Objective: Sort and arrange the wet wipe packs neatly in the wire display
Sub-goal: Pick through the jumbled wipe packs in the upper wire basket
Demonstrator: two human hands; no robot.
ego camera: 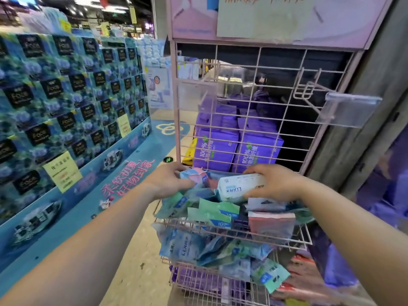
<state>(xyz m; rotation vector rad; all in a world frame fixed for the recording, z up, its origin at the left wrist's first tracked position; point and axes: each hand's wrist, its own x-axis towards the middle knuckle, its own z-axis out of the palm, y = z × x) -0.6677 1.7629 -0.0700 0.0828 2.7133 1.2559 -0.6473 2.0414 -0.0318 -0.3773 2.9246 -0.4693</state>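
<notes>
**Both hands in the upper basket of the wire display**

Forearms reach in from the near edge, ours. We note the left hand (170,181) at the upper basket (220,225) of the pink wire display (242,129), fingers closed on a pink-and-blue pack (194,174) at its back left. Right hand (276,182) grips a white wet wipe pack (239,187), fingers clamped over it, just above the heap. Green and teal packs (212,212) lie jumbled there; more fill the lower basket (212,265).
</notes>
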